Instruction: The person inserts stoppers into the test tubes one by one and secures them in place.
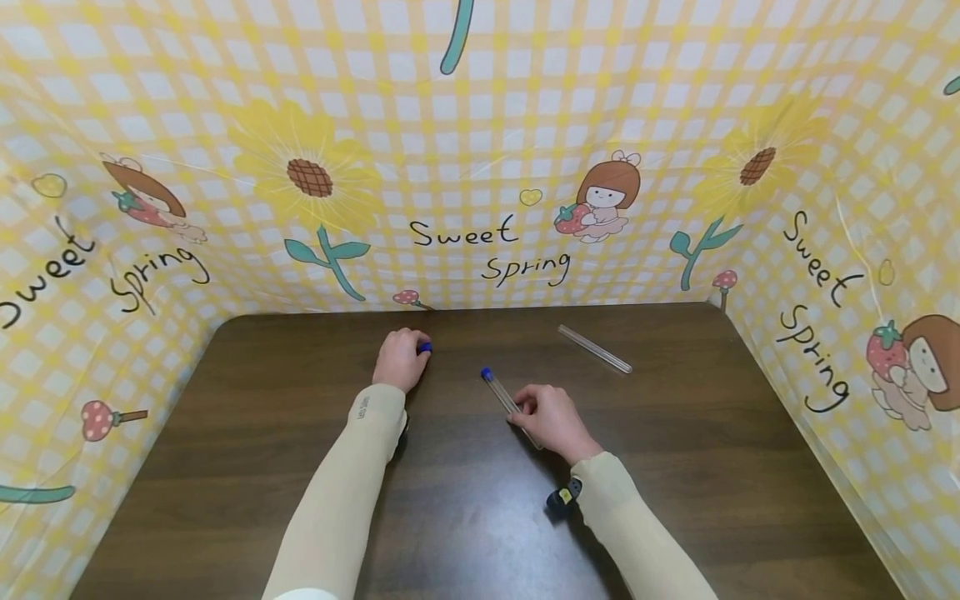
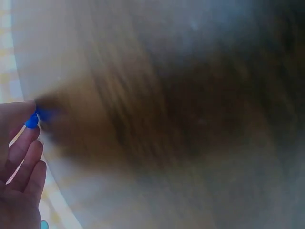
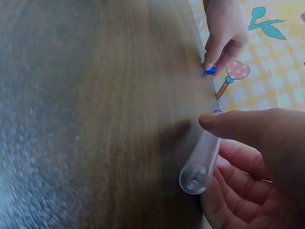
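Near the back edge of the table, my left hand [image 1: 401,360] pinches a small blue cap [image 2: 32,121] between thumb and fingertip, low over the wood. My right hand [image 1: 555,419] grips a clear plastic test tube [image 1: 504,397] by its lower part, between thumb and fingers. That tube lies slanted, its blue-capped end [image 1: 486,374] pointing away to the left. In the right wrist view its rounded bottom [image 3: 194,179] faces the camera. A second clear tube [image 1: 595,348], with no blue on it, rests on the table beyond my right hand.
The dark wooden table [image 1: 225,467] is enclosed at the back and sides by a yellow checked cloth [image 1: 465,150] printed with flowers and figures. A small black device [image 1: 562,497] sits at my right wrist.
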The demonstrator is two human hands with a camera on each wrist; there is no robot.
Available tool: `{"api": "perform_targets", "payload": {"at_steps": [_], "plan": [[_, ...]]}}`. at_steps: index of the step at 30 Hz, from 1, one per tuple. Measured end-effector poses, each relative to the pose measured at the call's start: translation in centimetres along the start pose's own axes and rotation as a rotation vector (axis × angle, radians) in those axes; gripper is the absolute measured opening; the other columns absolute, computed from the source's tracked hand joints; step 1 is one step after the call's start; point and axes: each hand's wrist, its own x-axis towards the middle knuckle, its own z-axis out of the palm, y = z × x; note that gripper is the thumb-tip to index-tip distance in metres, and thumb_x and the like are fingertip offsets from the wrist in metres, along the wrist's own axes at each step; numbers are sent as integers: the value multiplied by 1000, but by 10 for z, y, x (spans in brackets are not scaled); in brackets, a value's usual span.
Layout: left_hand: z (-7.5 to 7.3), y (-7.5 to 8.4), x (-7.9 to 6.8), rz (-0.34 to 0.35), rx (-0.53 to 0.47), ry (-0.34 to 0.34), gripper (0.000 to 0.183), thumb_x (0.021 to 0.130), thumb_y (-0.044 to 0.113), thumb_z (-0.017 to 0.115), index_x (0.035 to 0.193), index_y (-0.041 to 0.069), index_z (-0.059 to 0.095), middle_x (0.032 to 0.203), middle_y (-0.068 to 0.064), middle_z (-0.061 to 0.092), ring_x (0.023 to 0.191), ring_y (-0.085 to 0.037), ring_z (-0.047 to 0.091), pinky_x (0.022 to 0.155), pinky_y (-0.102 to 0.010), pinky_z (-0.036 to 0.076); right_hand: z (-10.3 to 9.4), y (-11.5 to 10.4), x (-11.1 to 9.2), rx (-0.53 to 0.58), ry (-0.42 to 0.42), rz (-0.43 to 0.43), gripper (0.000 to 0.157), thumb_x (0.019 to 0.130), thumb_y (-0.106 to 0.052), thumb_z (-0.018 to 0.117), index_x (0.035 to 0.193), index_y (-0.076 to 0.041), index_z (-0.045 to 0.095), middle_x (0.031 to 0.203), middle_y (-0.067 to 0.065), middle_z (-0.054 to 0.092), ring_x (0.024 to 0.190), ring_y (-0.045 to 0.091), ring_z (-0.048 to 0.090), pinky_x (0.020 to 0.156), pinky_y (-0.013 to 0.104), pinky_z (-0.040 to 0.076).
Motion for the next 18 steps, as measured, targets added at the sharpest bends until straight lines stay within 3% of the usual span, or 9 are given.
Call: {"api": "perform_targets", "payload": {"at_steps": [10, 18], "plan": [[1, 0, 1, -28, -62, 21, 17, 93, 8, 75, 106, 0, 67, 102, -16, 67, 99, -35, 60, 90, -48, 51, -1, 1, -1, -17, 4, -14, 25, 85, -18, 85, 102, -3, 74, 70, -5, 60, 60, 11, 53, 54, 28, 46], [-3, 5, 0, -26, -26, -6, 34, 96, 12, 71, 127, -2, 68, 112, -22, 65, 108, -39, 59, 97, -50, 48, -4, 1, -3, -5, 0, 1, 29, 87, -24, 84, 106, -5, 75, 72, -4, 60, 61, 13, 54, 52, 28, 45]]}}
